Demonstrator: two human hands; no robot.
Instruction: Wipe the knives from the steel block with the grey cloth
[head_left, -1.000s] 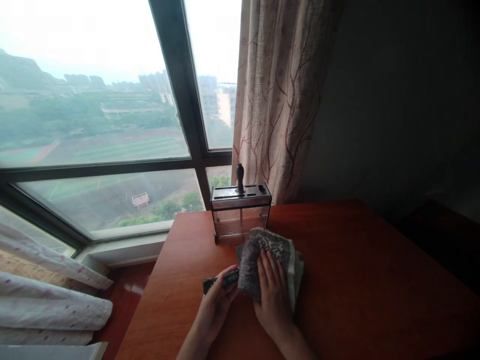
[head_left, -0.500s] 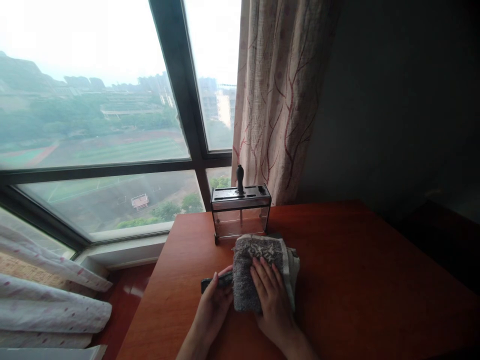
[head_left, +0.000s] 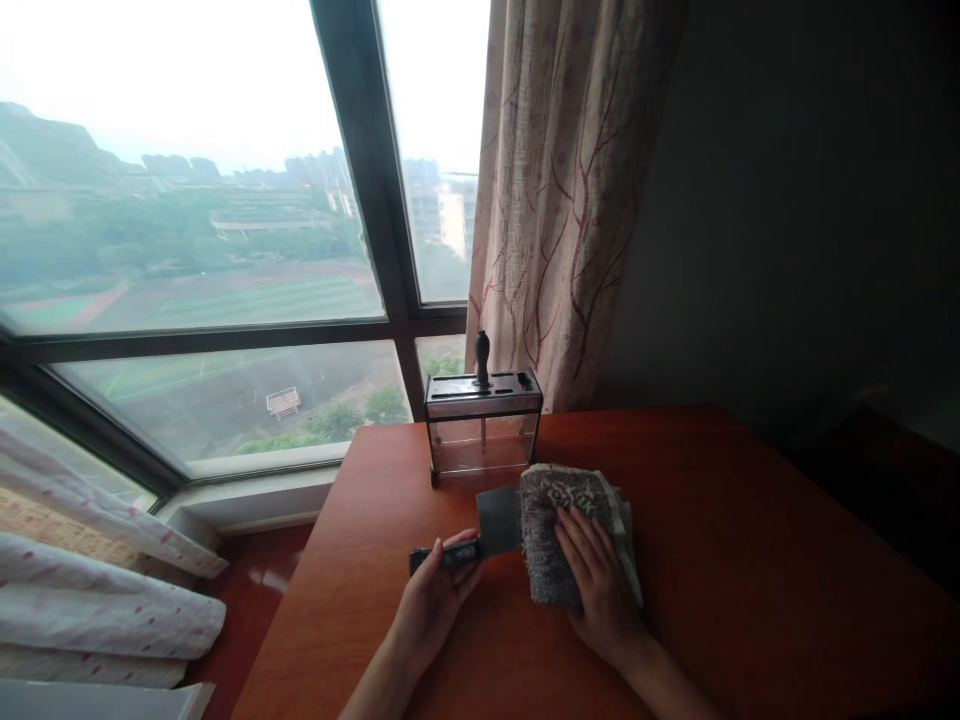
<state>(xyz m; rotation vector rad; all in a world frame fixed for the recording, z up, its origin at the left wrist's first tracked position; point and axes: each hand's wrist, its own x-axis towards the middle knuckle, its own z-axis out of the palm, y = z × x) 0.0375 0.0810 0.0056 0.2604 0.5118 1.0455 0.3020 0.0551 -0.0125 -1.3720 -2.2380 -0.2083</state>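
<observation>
My left hand (head_left: 439, 597) is closed around the black handle (head_left: 450, 557) of a kitchen knife. The wide dark blade (head_left: 498, 521) points right, and its far part is hidden by a folded grey towel (head_left: 546, 545) with a pale edge. My right hand (head_left: 596, 572) grips this towel, its fingers lying across the top and its thumb out of sight beneath. Just behind the blade, a knife block (head_left: 484, 440) with clear sides and a slotted dark top stands on the table. One knife with a black handle (head_left: 482, 357) sits upright in it.
The reddish-brown wooden table (head_left: 750, 560) spreads under both hands, its left edge running toward me. A patterned curtain (head_left: 562, 200) hangs behind the knife block. Windows with dark frames (head_left: 225, 345) lie to the left, with another curtain (head_left: 105, 600) at lower left.
The towel and my right hand have slid right along the blade, baring the part near the handle. My left hand keeps its hold and has shifted slightly.
</observation>
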